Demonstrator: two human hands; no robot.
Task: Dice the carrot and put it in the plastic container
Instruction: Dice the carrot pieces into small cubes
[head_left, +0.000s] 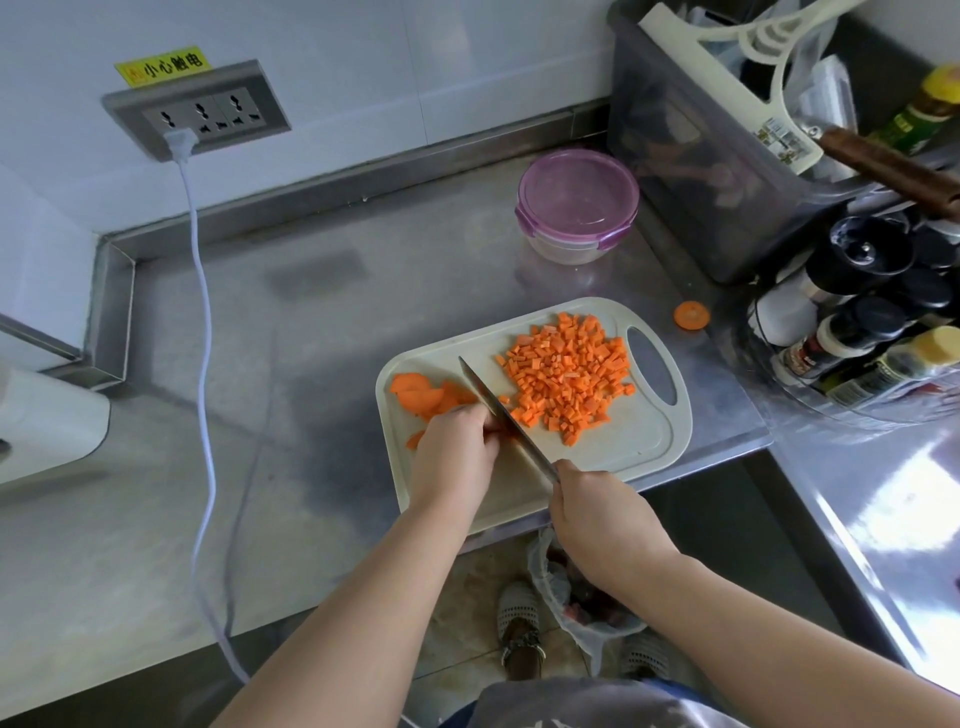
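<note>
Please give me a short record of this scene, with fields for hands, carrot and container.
right hand: grips the knife
left hand: holds carrot slices beside the blade
carrot slices: on the cutting board, left of the blade
diced carrot: pile right of the blade
plastic container: lid on, behind the board
stray slice: on the counter

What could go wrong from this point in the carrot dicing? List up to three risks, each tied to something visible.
1. The left hand holds carrot slices with fingers right against the knife blade; a slip could cut them.
2. The cutting board lies close to the front edge of the counter, so hard chopping might shift it.
3. The plastic container is lidded; fumbling it open with full hands could spill diced carrot.
</note>
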